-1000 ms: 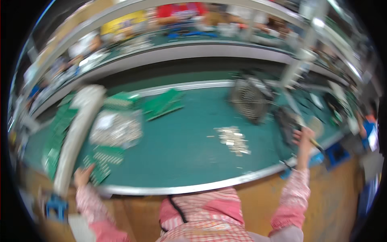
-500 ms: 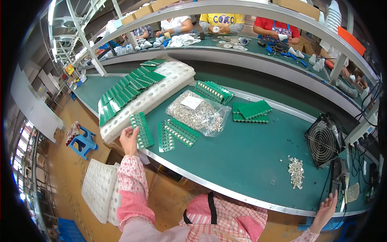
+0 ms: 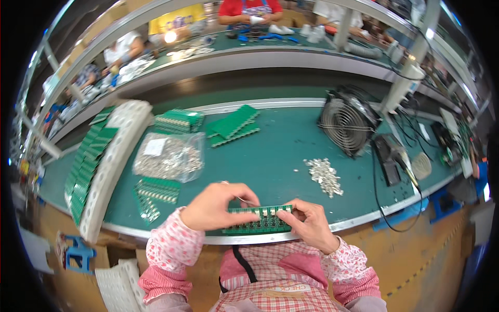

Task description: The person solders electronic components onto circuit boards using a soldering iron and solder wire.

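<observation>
In front of me, over the bench's near edge, a long green circuit board with a row of small pale parts is held level between both hands. Its left end is gripped by my left hand, thumb across the top. Something thin shows by that hand's fingers, too small to make out. The right end is in my right hand, its thumb pressed on the board beside the pale parts. To the left, more circuit boards lie by a clear bag of small metallic parts.
A white foam block with a stack of green boards stands at the left. Further back lie more boards. To the right are a loose pile of small parts, a black fan and a corded soldering iron. People work across the bench.
The view has swung right. My left hand has carried the board from beside the foam block to the front edge. My right hand has moved from the bench's right end onto the board.
</observation>
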A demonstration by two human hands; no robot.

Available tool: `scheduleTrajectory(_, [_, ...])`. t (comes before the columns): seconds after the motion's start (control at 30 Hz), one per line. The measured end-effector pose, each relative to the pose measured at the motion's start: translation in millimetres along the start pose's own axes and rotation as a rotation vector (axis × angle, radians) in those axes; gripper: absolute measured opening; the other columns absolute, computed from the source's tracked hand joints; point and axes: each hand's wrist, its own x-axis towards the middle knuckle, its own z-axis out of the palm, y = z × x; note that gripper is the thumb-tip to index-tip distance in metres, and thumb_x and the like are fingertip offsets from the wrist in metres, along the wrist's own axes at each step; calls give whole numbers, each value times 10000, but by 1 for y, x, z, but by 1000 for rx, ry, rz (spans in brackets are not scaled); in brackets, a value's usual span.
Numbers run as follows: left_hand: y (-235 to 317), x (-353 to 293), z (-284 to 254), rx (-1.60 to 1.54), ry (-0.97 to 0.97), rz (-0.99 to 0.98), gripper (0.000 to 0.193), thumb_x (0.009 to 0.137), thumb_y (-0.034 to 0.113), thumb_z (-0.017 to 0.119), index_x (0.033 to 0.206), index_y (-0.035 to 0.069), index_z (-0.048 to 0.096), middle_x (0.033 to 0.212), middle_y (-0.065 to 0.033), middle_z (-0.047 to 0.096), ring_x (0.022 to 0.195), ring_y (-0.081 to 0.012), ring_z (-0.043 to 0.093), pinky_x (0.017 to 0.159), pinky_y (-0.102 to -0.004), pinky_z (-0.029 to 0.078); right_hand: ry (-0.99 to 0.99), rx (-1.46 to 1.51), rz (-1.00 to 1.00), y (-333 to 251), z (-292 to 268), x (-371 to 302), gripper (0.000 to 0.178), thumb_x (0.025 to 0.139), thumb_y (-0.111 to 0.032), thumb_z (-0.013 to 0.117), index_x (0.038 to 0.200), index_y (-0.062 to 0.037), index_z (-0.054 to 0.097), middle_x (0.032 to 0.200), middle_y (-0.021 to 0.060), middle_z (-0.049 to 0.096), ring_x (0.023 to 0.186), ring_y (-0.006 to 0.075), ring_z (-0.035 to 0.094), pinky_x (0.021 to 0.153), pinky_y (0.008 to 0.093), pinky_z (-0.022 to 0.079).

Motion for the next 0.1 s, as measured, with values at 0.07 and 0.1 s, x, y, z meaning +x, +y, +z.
scheduleTrajectory(0.07, [-38,11,-1,-497,96,-136,161,869,232,644,905,77,670,866,-63,676,793,-195,628,818,-281,455,108,479,248,9,-3,-13,201,911,-199,622,952,-3,599,749,-8,592,526,34,494,482,197,460])
scheduleTrajectory(0.1, [-67,12,2,-688,181,-160,179,910,258,594,909,97,674,878,-75,677,858,-213,633,846,-287,460,141,598,295,14,-4,-20,195,907,-202,625,988,-26,599,726,8,601,542,44,533,489,200,475])
